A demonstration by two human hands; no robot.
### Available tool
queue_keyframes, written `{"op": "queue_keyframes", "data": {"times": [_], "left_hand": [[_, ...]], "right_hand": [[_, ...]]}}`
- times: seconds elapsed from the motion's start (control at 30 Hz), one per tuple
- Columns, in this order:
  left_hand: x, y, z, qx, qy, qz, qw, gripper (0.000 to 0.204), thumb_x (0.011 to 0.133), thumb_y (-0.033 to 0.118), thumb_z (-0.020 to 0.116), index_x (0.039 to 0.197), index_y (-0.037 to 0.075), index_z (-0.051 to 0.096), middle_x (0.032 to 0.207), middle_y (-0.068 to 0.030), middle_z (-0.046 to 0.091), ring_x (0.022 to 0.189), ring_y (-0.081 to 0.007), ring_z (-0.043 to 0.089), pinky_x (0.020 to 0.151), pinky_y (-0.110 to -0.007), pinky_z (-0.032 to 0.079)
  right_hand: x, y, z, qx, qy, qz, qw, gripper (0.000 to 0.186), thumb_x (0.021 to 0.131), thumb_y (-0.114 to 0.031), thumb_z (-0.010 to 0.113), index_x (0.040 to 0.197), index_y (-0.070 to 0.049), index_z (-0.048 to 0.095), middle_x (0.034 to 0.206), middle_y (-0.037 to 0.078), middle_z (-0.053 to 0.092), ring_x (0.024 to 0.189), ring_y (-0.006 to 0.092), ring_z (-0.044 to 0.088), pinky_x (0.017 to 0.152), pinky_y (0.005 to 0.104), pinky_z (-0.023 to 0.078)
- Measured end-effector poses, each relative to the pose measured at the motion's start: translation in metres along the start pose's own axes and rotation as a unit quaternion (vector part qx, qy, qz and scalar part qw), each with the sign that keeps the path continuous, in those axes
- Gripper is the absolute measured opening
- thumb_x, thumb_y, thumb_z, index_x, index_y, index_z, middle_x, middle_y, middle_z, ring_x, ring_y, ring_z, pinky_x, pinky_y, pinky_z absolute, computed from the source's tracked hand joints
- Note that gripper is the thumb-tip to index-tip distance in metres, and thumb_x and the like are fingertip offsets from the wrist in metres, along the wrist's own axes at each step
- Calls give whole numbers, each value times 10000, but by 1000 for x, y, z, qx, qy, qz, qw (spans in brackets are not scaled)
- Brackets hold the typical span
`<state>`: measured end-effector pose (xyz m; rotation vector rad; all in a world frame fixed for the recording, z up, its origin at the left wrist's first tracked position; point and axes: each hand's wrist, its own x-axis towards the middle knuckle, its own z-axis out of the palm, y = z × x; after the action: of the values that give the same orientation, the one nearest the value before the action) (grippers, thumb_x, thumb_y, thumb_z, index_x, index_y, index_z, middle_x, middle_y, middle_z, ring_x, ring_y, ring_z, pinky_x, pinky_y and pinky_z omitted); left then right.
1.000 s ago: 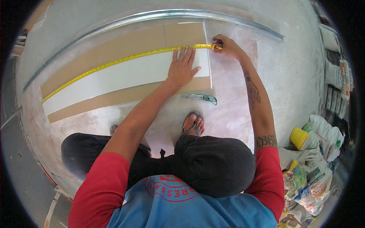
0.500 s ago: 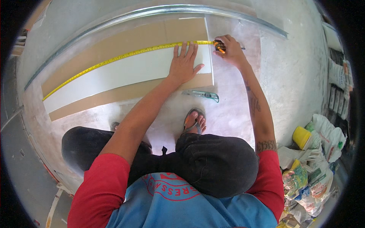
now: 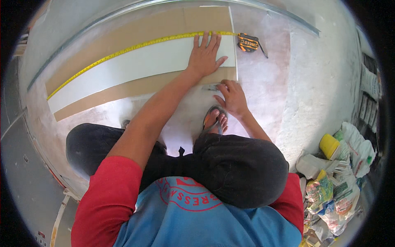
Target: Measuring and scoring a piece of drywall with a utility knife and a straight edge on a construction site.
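My left hand [image 3: 205,55] lies flat with spread fingers on the white strip [image 3: 119,78], its fingertips on the yellow tape blade [image 3: 135,47]. The blade runs lengthwise along the strip's far edge. Below and beyond the strip is a brown board [image 3: 164,22]. The black and orange tape measure case [image 3: 248,43] rests on the floor just past the board's right end, its blade still drawn out. Near the board's near right corner, my right hand [image 3: 233,99] closes its fingers on a utility knife [image 3: 211,87], whose handle is partly hidden by them.
A long metal channel [image 3: 123,9] lies on the floor beyond the board. My sandalled foot [image 3: 216,118] is close to the knife. At the right, a yellow tub [image 3: 329,146] and several plastic bags [image 3: 356,148] are heaped along the wall.
My right hand has let go of the tape measure case and come nearer to the utility knife, taking hold of it. My left hand stays on the strip and blade.
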<state>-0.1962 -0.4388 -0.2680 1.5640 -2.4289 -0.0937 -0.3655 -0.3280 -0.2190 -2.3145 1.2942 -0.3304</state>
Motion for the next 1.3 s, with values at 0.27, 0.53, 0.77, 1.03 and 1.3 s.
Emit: {"op": "queue_keyframes", "data": {"times": [0.27, 0.53, 0.77, 1.03, 1.3], "left_hand": [[1, 4, 5, -24, -20, -9, 999, 798, 929, 583, 437, 1482, 22, 311, 1500, -163, 356, 1409, -375, 288, 1129, -592, 200], [4, 5, 18, -309, -20, -87, 947, 919, 798, 471, 681, 1456, -42, 298, 1450, -268, 402, 1260, -407, 480, 1087, -506, 342], [-20, -24, 3, -377, 215, -136, 891, 857, 796, 511, 631, 1448, 43, 330, 1497, -221, 331, 1404, -328, 307, 1180, -462, 192], [-323, -53, -113, -188, 25, -748, 636, 493, 968, 421, 367, 1294, 85, 519, 1343, -179, 527, 1286, -304, 453, 1115, -432, 297], [-388, -33, -35, -539, 434, -709, 136, 524, 979, 487, 353, 1269, 92, 538, 1339, -115, 560, 1276, -328, 468, 1111, -445, 314]], "right_hand": [[-2, 20, -22, -11, -28, 78, 996, 306, 757, -204, 753, 1006, -78, 629, 962, 95, 615, 932, 304, 577, 824, 424, 429], [107, 7, -95, 88, 175, 75, 978, 173, 903, -95, 679, 1067, -42, 677, 990, 62, 695, 846, 145, 647, 749, 266, 517], [264, -186, -20, 132, -140, -262, 946, 188, 855, -108, 699, 1021, -29, 661, 977, 120, 659, 832, 260, 655, 755, 335, 532], [270, -407, 225, 39, -369, -521, 769, 176, 845, -187, 612, 970, -70, 650, 952, 172, 620, 887, 350, 632, 791, 453, 517], [148, -433, 352, 158, -289, -498, 802, 169, 809, -137, 613, 950, -53, 652, 1037, 122, 621, 941, 269, 638, 730, 409, 543]]}}
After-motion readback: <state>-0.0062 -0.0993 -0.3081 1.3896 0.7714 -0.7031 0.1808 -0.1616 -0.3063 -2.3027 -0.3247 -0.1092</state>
